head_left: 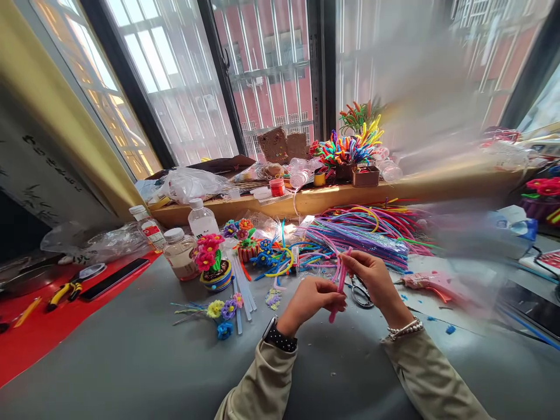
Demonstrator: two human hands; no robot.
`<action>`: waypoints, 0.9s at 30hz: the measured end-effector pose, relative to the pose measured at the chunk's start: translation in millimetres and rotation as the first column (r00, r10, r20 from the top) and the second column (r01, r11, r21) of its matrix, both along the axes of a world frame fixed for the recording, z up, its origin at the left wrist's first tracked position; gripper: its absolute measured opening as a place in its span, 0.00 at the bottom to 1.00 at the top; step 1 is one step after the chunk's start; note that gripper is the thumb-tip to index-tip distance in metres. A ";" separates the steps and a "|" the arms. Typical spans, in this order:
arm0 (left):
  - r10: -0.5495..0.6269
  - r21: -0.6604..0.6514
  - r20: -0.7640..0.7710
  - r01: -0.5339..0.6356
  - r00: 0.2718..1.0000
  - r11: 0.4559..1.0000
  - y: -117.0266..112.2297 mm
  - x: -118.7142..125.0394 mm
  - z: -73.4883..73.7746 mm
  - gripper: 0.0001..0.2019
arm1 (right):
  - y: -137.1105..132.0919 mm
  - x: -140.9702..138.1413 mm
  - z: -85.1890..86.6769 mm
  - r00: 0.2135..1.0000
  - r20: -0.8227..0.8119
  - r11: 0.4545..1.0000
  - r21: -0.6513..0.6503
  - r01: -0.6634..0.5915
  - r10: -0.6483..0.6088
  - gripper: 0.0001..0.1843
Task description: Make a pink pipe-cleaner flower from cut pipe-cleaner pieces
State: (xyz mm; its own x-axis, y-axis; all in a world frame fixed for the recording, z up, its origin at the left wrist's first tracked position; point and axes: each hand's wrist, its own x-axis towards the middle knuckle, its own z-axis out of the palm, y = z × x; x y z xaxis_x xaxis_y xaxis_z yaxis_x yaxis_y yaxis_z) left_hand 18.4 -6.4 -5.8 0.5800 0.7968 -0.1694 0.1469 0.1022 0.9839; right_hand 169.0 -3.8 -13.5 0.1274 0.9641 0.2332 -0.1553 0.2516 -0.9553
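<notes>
Both my hands meet over the grey table [131, 350], pinching a short pink pipe cleaner [340, 284]. My left hand [308, 300] grips its lower part with closed fingers. My right hand [371, 277] pinches its upper part. A pair of scissors [361, 293] lies just behind my hands. A pile of coloured pipe cleaners [359, 233] spreads beyond them. Small pipe-cleaner flowers [225, 312] lie to the left of my left hand.
A potted pipe-cleaner flower [212, 262], bottles [180, 252] and a pink glue gun [426, 284] stand nearby. Pliers [65, 290] and a phone [114, 279] rest on a red sheet [35, 332] at left. The windowsill [306, 198] holds more craft clutter. The right side is motion-blurred.
</notes>
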 end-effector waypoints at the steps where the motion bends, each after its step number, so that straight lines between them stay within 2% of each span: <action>1: -0.019 -0.011 -0.010 0.019 1.000 1.000 0.0 -0.8 -0.1 0.13 | 0.5 0.2 -0.2 1.000 -0.009 1.000 -0.002 0.014 -0.014 0.11; 4: -0.049 -0.001 -0.017 0.049 0.999 0.999 0.3 -2.7 -0.2 0.14 | 0.6 -0.1 0.9 1.000 -0.025 1.000 -0.025 -0.004 0.004 0.11; 10: 0.021 0.023 0.034 -0.022 0.999 0.999 1.0 -1.2 -0.5 0.15 | -3.3 -2.7 5.6 0.995 -0.034 0.995 -0.045 -0.092 0.090 0.11; 15: -0.016 -0.021 -0.020 0.016 1.000 1.000 0.4 -1.0 -1.3 0.15 | -1.2 -0.7 1.6 0.992 -0.123 0.995 -0.099 0.000 -0.013 0.13; 18: -0.038 -0.026 -0.033 0.037 0.999 0.999 0.6 -1.7 -2.4 0.15 | -0.1 1.1 -0.5 0.990 -0.128 0.996 -0.081 0.044 -0.054 0.13; 21: -0.085 0.061 -0.061 0.089 0.995 0.994 2.0 -2.9 -4.7 0.14 | -1.3 0.9 0.5 0.994 -0.095 0.997 -0.063 0.054 -0.060 0.12; 24: -0.080 0.172 -0.100 0.097 0.992 0.980 3.6 -4.2 -6.7 0.12 | -3.2 -0.7 2.3 0.995 -0.078 0.997 -0.066 0.051 -0.056 0.11; 27: -0.057 0.188 -0.134 0.082 0.989 0.979 3.7 -4.6 -6.0 0.11 | -3.1 -1.5 2.6 0.995 -0.090 0.996 -0.085 0.025 -0.033 0.12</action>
State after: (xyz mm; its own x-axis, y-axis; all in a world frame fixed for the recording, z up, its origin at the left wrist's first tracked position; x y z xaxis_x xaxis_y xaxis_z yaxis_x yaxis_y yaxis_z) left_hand 13.8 -2.7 -11.8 0.6186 0.7802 -0.0927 0.2721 -0.1021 0.9568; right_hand 167.5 -6.9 -10.9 0.1726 0.9753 0.1380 -0.2369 0.1771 -0.9553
